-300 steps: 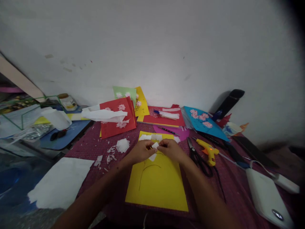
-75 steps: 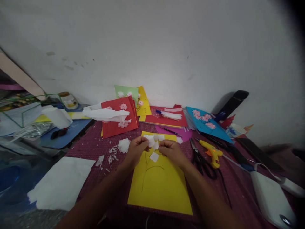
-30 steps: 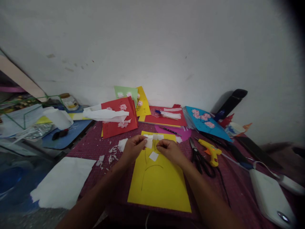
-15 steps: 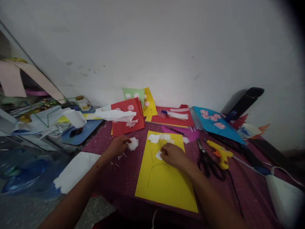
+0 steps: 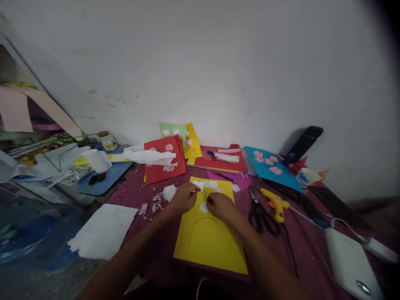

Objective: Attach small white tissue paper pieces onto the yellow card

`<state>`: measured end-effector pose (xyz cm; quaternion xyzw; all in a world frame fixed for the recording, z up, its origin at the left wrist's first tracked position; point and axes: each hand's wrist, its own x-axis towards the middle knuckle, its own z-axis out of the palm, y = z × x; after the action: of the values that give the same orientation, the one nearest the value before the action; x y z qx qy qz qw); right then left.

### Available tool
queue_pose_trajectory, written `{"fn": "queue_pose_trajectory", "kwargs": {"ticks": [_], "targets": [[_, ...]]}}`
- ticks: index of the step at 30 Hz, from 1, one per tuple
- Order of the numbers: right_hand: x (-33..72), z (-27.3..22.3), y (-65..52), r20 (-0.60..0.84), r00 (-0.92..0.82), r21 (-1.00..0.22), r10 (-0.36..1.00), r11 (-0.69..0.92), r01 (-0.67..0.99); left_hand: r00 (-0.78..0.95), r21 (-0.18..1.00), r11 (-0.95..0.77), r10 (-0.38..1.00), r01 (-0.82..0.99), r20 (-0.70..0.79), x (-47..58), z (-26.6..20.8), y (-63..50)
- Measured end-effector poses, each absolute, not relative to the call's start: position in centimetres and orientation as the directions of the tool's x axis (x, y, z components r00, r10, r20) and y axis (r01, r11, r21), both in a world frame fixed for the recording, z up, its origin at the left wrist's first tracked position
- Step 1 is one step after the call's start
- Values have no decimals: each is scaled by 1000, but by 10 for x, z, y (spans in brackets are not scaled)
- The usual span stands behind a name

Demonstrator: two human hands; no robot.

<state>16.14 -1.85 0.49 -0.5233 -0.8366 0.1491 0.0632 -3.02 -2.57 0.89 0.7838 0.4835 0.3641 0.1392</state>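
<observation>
Over a yellow sheet of paper (image 5: 212,246), a person's left hand (image 5: 185,198) bends its fingers near white tissue squares (image 5: 213,184) at the sheet's far edge; the right hand (image 5: 221,206) curls its own beside a lone tissue square (image 5: 203,207) on the sheet. Whether either grips anything cannot be told. Black-handled scissors (image 5: 256,205) lie to the sheet's right.

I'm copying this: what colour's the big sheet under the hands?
Yellow: the big sheet shows best in the head view.

Matt yellow paper sheet (image 5: 211,246), soft-looking white tissue squares (image 5: 203,207), smooth plastic glue gun (image 5: 278,201)
</observation>
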Motion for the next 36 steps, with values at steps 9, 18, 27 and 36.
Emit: {"fn": "queue_pose_trajectory", "kwargs": {"ticks": [9, 18, 27, 36], "targets": [[163, 3, -15, -32, -414, -372, 910, 373, 850, 137, 785, -407, 910, 468, 390, -1, -3, 0], [167, 8, -19, -16, -420, -421, 907, 375, 826, 61, 859, -344, 936, 380, 347, -13, 1, -4], [164, 2, -15, -125, -378, -371, 918, 310, 876, 143, 864, -343, 939, 367, 312, -9, -3, -10], [164, 7, -19, -152, -398, -276, 905, 348, 896, 230, 782, -438, 899, 443, 373, -5, -2, -9]]}}
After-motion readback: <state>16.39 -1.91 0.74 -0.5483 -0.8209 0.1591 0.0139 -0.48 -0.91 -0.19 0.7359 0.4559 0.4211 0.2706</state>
